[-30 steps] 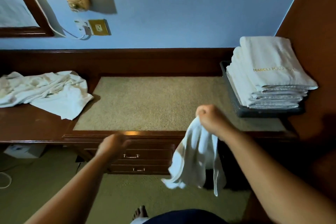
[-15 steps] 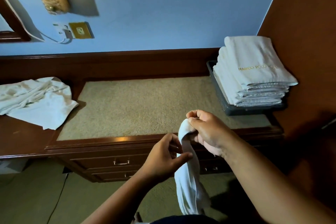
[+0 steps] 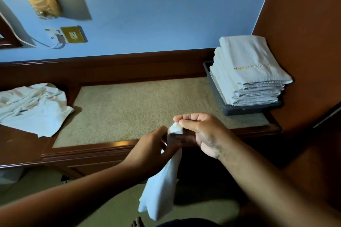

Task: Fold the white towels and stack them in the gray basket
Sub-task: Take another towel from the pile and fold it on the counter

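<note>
Opening-out step: right hand [image 3: 201,132] is pinching hanging towel [image 3: 162,190] at its top, left hand [image 3: 151,150] gripping just below; next move probably needs its corners found.

The towel [image 3: 162,188] pinched in the right hand [image 3: 201,132] is soft, matt white cloth. Beyond that hand, the worktop [image 3: 24,145] is dark polished wood with a glossy edge, inset with a rough, matt beige panel [image 3: 140,105] like short carpet. Further to the hand's right, the basket [image 3: 243,109] looks like matt gray plastic, and its folded towels [image 3: 247,61] are matt cloth.
</note>
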Demonstrator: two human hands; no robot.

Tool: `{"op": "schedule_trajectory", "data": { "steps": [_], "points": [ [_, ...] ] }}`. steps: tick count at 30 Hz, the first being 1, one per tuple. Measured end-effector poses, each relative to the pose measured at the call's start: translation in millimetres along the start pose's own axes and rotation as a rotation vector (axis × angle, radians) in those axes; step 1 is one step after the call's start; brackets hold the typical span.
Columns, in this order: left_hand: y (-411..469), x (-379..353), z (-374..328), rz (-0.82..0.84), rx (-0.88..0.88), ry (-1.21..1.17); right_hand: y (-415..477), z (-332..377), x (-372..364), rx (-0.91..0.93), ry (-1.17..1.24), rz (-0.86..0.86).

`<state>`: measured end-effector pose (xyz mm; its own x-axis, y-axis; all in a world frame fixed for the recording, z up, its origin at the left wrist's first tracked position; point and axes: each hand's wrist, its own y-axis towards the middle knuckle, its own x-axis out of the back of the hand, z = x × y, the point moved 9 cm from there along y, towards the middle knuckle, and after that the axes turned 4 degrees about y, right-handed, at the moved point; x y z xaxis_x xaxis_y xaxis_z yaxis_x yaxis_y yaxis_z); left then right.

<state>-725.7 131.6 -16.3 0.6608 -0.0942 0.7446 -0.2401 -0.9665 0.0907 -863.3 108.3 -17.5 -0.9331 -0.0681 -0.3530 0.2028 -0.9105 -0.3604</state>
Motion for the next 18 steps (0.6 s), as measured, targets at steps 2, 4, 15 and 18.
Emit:
{"op": "schedule_trajectory", "data": {
  "steps": [2, 4, 15, 18],
  "points": [
    [-4.0, 16.5, 3.8, 0.031, 0.016, 0.053, -1.1, -4.9, -10.2, -0.001, 0.007, 0.008],
    [-7.3, 27.8, 11.9, 0.039, 0.043, 0.054, -1.1, -9.6, -20.5, -0.003, 0.006, 0.023],
    [-13.6, 64.6, 9.7, -0.02, -0.051, -0.097, 9.9, -15.4, -41.3, 0.11, -0.394, 0.265],
    [-14.3, 68.3, -4.6, -0.017, -0.084, -0.16, 12.3, -13.8, -39.5, 0.303, -0.728, 0.234]
  ]
}}
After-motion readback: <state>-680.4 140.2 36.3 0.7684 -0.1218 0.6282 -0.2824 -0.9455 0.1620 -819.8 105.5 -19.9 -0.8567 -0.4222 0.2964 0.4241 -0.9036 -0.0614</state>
